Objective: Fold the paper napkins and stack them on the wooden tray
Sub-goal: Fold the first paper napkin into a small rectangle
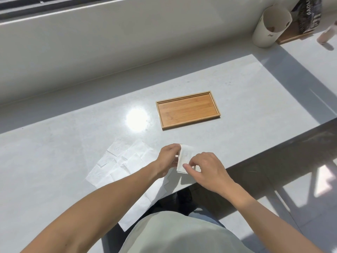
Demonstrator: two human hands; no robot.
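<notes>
Between both hands I hold a folded white paper napkin (pixel 184 157) just above the counter's front edge. My left hand (pixel 166 158) pinches its upper left edge, and my right hand (pixel 206 169) pinches its lower right corner. Several unfolded white napkins (pixel 120 161) lie flat and overlapping on the counter to the left, partly under my left forearm. The wooden tray (pixel 187 109) sits farther back, a rectangle with a raised rim, and nothing lies in it.
The pale grey counter (pixel 73 139) ends at a front edge (pixel 255 156) running diagonally right of my hands. A white cylindrical holder (pixel 268 26), a dark printed bag (pixel 308 15) on a wooden stand and a small bottle (pixel 326 35) stand at the far right. A wall ledge runs behind.
</notes>
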